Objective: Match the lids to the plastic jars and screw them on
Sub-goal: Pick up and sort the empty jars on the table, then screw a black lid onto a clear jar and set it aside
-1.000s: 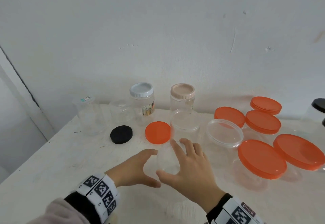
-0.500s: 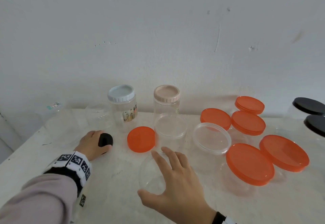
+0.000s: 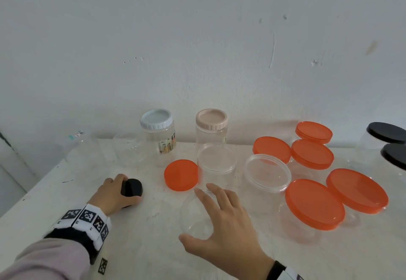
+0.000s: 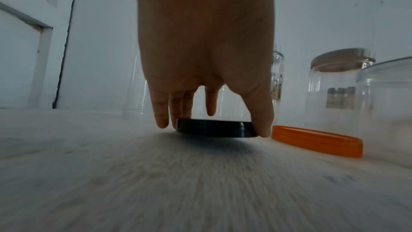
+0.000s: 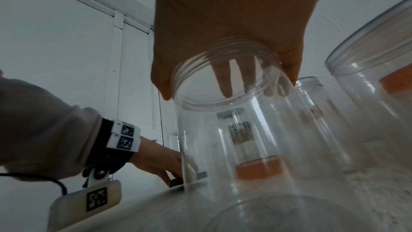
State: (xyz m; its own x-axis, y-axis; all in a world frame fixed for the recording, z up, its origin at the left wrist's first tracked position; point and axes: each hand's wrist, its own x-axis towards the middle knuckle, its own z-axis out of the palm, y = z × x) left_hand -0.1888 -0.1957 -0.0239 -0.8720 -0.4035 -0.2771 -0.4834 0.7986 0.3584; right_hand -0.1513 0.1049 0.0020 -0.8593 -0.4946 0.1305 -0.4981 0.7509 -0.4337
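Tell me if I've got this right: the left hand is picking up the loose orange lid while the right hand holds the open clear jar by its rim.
Not quite. The left hand grips the black lid, not the loose orange lid, which lies untouched beside it, as the left wrist view shows. The rest stands: the right hand holds the open clear jar by its rim.

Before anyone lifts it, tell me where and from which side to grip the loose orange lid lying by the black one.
Grip the loose orange lid by its outer rim, coming straight down from above with thumb and fingers on opposite edges. It lies flat and low on the table, so only the thin side wall offers purchase. The open jar stands close on its right; the near and left edges look freer.
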